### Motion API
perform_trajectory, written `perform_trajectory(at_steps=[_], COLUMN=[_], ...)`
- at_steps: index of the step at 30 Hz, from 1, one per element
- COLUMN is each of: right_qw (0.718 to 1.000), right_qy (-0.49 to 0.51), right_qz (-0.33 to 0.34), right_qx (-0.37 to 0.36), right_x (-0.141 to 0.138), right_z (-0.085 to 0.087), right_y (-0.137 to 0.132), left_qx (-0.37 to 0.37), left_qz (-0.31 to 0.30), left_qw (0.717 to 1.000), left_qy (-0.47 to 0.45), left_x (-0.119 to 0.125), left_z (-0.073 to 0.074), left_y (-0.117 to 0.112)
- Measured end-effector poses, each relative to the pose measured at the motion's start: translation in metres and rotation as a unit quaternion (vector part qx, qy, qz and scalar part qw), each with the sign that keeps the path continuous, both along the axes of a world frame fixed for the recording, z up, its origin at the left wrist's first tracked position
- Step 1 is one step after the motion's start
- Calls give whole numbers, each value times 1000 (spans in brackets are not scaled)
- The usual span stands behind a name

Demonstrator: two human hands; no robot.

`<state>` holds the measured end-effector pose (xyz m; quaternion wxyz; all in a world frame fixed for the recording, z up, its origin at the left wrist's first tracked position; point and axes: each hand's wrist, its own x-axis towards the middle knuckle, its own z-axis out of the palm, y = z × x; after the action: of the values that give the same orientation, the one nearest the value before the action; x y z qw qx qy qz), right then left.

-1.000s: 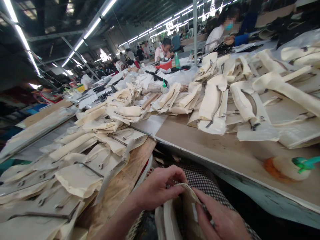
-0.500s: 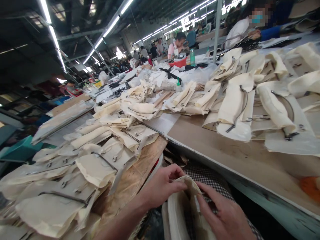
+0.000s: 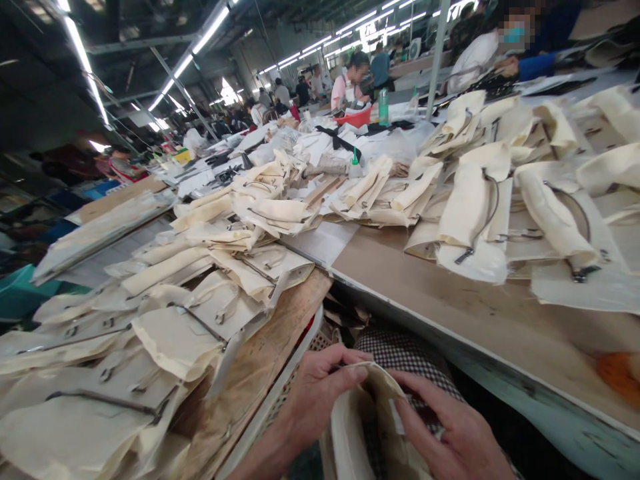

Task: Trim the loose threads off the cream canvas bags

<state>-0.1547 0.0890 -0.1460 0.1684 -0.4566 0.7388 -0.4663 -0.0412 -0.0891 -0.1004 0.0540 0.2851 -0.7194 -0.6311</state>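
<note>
Low in the view, a cream fabric piece [image 3: 347,430], folded over like a bag panel, stands over my lap. My left hand [image 3: 320,393] pinches its upper edge between thumb and fingers. From the other side my right hand [image 3: 447,423] grips the same edge, thumb on the inner face and fingers behind. A small pale patch shows on the inner face beside my right thumb. The lower part of the piece runs out of the frame. Checked cloth [image 3: 405,350] lies behind it on my lap.
Similar cream pieces with dark curved handles [image 3: 187,340] cover the left table; more [image 3: 473,207] lie on the right table [image 3: 395,270]. A perforated plastic basket [image 3: 320,333] sits between the tables. An orange object [image 3: 620,373] rests at right. Co-workers [image 3: 350,83] stand farther back.
My view has turned slightly, so the left table's pieces sit farther left. Both hands keep hold of the fabric edge, now a little lower in view, and more of the basket shows.
</note>
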Motion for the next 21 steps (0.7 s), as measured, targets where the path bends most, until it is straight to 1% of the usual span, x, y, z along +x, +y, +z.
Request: perform_trajectory(at_steps=[2, 4, 6, 8, 10, 12, 14, 16, 19, 21], right_qw=[1000, 1000, 999, 999, 999, 999, 999, 999, 998, 996], right_qy=[0, 11, 23, 31, 33, 32, 24, 5, -33, -62], right_qz=[10, 20, 25, 20, 21, 26, 28, 29, 48, 68], right_qx=[1, -2, -9, -17, -16, -17, -18, -23, -27, -19], right_x=[0, 0, 1, 2, 3, 4, 4, 3, -2, -6], right_z=[2, 4, 4, 3, 3, 3, 3, 3, 3, 5], right_y=[-1, -1, -1, 1, 2, 4, 4, 4, 7, 8], left_qx=[27, 14, -37, -106, -169, -217, -246, -254, -234, -210], left_qz=[-10, -46, -98, -140, -163, -183, -211, -246, -291, -310], left_qw=[1000, 999, 994, 984, 971, 958, 945, 934, 928, 927], left_qy=[0, -7, -22, -33, -40, -47, -53, -46, -23, -9], left_x=[1, 1, -3, -9, -16, -23, -28, -32, -35, -37], left_z=[0, 6, 17, 28, 38, 43, 44, 42, 38, 36], left_y=[-3, -6, -7, -6, -4, -3, -3, -6, -13, -18])
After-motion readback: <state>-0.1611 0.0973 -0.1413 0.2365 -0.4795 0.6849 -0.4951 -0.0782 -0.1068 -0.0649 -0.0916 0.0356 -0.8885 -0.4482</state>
